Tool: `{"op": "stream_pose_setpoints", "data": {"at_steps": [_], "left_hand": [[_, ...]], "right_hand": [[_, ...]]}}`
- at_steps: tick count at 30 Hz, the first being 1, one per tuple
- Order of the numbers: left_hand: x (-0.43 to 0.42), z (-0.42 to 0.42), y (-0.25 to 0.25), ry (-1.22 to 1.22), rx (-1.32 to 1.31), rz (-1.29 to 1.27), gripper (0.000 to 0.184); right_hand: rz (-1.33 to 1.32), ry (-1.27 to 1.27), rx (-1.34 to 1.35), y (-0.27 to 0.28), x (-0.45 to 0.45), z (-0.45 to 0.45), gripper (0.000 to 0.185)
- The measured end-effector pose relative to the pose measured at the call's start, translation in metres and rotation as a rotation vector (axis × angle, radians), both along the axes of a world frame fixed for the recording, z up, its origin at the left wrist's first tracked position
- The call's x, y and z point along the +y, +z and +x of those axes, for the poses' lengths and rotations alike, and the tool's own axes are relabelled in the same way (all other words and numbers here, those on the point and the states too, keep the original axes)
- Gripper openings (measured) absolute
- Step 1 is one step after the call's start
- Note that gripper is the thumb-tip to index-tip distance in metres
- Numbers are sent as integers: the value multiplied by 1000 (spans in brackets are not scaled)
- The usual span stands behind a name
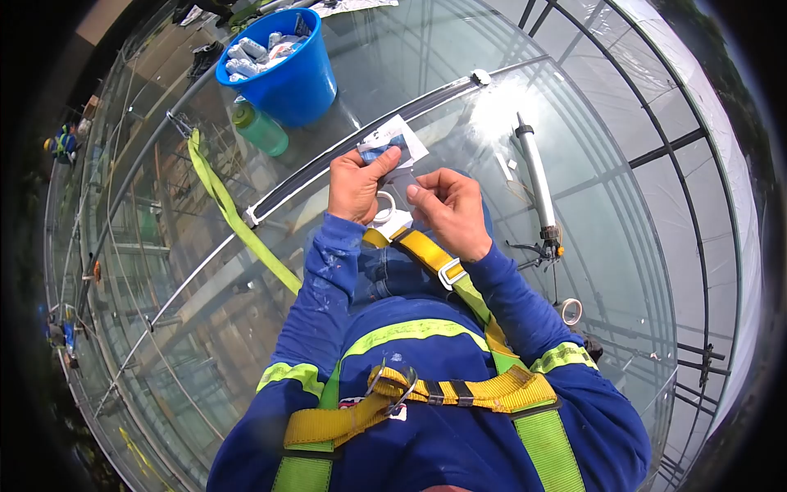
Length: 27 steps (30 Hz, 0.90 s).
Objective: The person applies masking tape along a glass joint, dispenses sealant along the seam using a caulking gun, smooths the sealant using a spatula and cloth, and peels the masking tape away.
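Note:
My left hand (354,187) is closed around a small white packet with blue print (393,141), the thumb pressed on its face. My right hand (452,211) is just to the right and slightly lower, its thumb and fingers pinched together. A small greyish piece shows between the two hands, but I cannot make out what it is or what the right fingers hold. Below the hands, by my lap, is a white roll of tape (385,208). A yellow harness strap (422,250) with a metal buckle crosses beneath my right wrist.
A blue bucket (307,86) of crumpled foil-like tubes stands on the glass panels (443,107), beside a green bottle (261,131). A caulking gun (537,180) and another tape roll (570,311) lie right. A lime strap (220,197) runs left, and a person (62,144) is far left.

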<state>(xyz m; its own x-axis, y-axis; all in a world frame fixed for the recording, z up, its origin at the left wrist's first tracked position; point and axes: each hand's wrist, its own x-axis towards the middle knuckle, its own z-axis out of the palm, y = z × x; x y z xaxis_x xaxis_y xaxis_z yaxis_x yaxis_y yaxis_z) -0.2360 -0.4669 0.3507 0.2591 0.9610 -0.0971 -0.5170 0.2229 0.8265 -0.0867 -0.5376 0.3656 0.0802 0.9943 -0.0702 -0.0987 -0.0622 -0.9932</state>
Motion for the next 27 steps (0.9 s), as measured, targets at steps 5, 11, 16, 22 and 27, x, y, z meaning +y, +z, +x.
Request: {"op": "stream_pose_setpoints", "data": {"at_steps": [5,11,16,22,27], "left_hand": [[-10,-3,8,-20,44,22,20],[-12,-2,-14,-30,94,14,21],[-8,-6,-21,-8,302,22,14],[0,-7,-36,41,430,38,14],[12,-33,-29,-8,500,-63,16]], "right_hand": [[-26,9,5,-6,-5,1,16],[-48,14,-27,-12,-14,10,16],[-71,29,-112,-15,-12,19,16],[-112,48,-153,-21,-9,32,15],[-40,-55,-131,-10,-19,56,12]]}}
